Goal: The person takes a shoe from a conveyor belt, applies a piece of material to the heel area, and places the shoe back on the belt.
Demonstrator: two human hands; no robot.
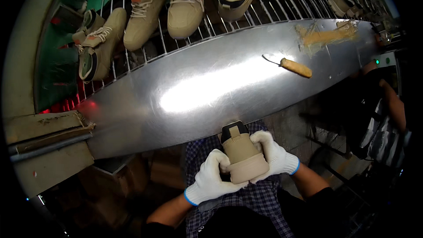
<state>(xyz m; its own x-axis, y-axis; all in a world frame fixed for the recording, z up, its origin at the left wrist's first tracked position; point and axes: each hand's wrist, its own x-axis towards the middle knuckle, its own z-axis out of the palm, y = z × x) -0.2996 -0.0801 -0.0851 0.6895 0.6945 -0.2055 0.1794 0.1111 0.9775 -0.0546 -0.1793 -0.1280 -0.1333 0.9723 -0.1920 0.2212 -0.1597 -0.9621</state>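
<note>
Between my white-gloved hands is a beige shoe, its heel and pale sole turned toward me and its dark collar lining at the far end. My left hand grips it from the left, with the thumb at the side and fingers under the sole. From the right my right hand is closed around the other side. The shoe is held over my lap, just in front of the metal bench edge. Its toe is hidden from me.
A shiny metal bench spans the front. On it lies a hook tool with a yellow handle, near a patch of tan tape. Beyond, a wire rack carries several laced beige shoes. Another person's arm shows at right.
</note>
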